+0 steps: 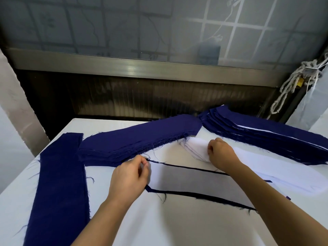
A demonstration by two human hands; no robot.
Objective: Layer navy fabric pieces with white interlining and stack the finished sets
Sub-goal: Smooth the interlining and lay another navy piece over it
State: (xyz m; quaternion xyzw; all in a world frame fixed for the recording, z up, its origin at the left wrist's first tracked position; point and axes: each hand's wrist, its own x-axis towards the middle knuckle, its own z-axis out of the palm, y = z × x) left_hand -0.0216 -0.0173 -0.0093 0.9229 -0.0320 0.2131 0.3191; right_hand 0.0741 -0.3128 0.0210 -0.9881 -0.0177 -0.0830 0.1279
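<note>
Left hand [129, 176] pinches layered set [186, 180] corner, right hand [221, 153] grips white interlining stack [193, 148].

You're facing a frosted window [124, 23] that's letting in soft daylight and showing grid shadows, with a metal sill [142, 66] running under it, a dark ribbed panel [124, 96] sitting behind the white table [110, 125], knotted rope [292, 82] hanging at right.

The single camera rides on my head, facing forward and down over the white cloth-covered worktable [168, 228]. It sits close. My forearms enter from the bottom edge, and my left hand [129, 176] and right hand [221, 153] sit mid-frame at the thin white interlining sheets [192, 148]. The wide lens also takes in the frosted, gridded glass window [124, 23] beyond the table's far edge.
</note>
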